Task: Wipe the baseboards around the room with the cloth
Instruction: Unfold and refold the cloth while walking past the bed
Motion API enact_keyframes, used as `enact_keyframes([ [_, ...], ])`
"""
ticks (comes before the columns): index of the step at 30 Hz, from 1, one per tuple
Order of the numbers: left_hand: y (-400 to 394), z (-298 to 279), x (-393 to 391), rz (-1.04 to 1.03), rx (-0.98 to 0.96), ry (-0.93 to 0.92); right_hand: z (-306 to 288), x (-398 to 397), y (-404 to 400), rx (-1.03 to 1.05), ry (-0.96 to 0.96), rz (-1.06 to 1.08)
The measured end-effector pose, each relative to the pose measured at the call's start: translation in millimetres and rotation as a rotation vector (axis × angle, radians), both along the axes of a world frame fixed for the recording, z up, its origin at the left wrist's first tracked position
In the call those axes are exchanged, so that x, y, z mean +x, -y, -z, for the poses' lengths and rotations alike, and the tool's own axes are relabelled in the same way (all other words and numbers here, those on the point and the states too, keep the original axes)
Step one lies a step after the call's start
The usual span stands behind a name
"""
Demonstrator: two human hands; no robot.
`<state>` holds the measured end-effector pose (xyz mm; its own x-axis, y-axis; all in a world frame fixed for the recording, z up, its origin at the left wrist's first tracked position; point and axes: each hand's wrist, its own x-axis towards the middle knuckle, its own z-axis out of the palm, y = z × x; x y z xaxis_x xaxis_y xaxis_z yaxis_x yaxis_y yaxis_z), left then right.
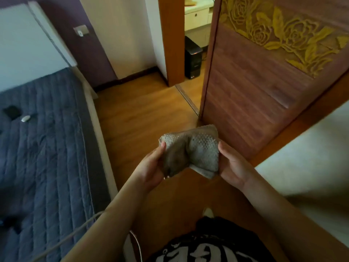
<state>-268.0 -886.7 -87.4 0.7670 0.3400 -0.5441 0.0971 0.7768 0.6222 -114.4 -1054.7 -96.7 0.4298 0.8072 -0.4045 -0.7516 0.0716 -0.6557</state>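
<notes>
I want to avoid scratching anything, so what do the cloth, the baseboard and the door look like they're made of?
Cloth: soft grey woven or knitted fabric, judging by its bumpy, dotted texture and folds. Baseboard: a dark brown strip, probably stained wood, though too far off to confirm. Door: reddish-brown wood or veneer with visible grain and carved golden roses.

The cloth (190, 154) is held between the left hand (151, 171) and right hand (234, 167), above the wooden floor (136, 114); the bed (43, 148) lies left of the cloth; the open door (255, 82) stands right of it; beyond it, the baseboard (132, 76) runs along the far wall; a computer tower (192, 57) stands past the doorway.
</notes>
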Motion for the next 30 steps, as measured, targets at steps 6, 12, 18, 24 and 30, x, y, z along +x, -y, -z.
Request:
enact_keyframes([
  [6, -44.0, -15.6, 44.0, -0.173, 0.165, -0.078, -12.4, 68.4, -75.2, -0.136, 0.078, -0.116],
  [12, -114.4, -7.3, 34.9, -0.373, 0.248, -0.292, -15.3, 80.4, -177.1, -0.214, 0.306, -0.252],
  [18, -213.2, 2.8, 15.6, -0.508, 0.215, -0.270, -0.5, 77.3, -292.3, -0.261, 0.370, -0.298],
  [24, -318.7, 10.4, 16.9, -0.602, 0.059, -0.211, -4.5, 67.8, -420.2, -0.270, 0.328, -0.241],
  [30, -405.0, 3.5, 45.1, -0.434, 0.191, 0.024, -7.0, 92.3, -483.5, -0.207, 0.241, -0.225],
])
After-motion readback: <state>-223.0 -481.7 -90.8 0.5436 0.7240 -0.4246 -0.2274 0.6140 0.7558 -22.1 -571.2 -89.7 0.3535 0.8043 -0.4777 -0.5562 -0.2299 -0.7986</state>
